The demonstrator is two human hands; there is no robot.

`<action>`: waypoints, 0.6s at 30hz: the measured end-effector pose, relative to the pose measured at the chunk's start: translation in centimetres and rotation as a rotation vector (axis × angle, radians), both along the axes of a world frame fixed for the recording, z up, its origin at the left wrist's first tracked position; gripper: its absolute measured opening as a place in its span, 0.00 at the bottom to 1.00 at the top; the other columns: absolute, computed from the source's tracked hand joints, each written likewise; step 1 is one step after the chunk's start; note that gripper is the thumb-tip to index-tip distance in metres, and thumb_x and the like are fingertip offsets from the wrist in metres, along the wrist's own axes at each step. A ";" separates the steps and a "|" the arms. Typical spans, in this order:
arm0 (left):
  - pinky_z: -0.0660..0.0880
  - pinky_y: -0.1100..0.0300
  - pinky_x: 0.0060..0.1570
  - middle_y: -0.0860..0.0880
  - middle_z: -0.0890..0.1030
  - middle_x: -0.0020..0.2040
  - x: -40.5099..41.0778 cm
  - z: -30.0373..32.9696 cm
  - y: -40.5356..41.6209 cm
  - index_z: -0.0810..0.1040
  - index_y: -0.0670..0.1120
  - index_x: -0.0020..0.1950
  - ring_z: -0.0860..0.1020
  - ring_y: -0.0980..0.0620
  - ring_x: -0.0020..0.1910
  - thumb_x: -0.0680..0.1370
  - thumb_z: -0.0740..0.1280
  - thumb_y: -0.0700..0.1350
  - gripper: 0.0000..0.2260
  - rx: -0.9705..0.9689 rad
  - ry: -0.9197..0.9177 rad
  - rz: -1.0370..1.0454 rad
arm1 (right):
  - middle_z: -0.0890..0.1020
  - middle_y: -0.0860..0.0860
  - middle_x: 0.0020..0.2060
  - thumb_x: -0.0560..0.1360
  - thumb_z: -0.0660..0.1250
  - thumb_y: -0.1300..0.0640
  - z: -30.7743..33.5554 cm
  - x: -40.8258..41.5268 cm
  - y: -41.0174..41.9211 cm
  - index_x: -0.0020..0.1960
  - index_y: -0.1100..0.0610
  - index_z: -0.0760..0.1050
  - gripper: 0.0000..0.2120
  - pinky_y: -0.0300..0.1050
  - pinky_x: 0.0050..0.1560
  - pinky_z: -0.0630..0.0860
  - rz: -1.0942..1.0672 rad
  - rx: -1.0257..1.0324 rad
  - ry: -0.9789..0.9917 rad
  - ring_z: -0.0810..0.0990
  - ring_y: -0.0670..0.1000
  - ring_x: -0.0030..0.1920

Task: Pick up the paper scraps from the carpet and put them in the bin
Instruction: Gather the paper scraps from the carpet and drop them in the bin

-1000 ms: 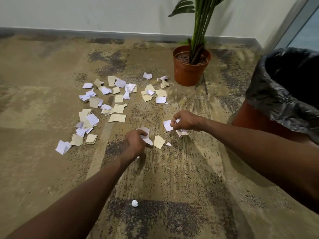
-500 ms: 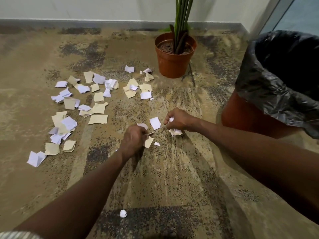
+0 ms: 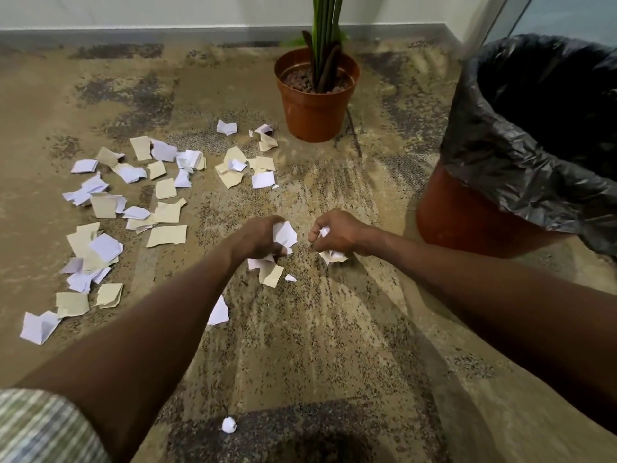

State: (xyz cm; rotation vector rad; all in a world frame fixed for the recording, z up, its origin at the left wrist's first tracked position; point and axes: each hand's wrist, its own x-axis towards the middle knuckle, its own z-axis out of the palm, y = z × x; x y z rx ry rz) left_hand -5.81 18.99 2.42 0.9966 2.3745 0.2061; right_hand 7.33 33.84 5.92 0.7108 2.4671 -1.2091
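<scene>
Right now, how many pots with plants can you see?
1: the orange plant pot stands on the carpet near the back wall, left of the bin.

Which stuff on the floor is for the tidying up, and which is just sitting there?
For the job:
- paper scraps on the carpet
- bin
- left hand and right hand, both gripping scraps

Just there:
- potted plant
</scene>
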 end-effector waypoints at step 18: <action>0.79 0.55 0.36 0.41 0.83 0.51 3.2 3.5 -0.7 0.81 0.35 0.57 0.82 0.45 0.43 0.72 0.76 0.41 0.17 0.604 -0.462 0.590 | 0.82 0.60 0.53 0.74 0.70 0.67 6.1 0.8 0.2 0.52 0.65 0.79 0.08 0.39 0.34 0.77 -0.132 -0.072 0.136 0.80 0.49 0.39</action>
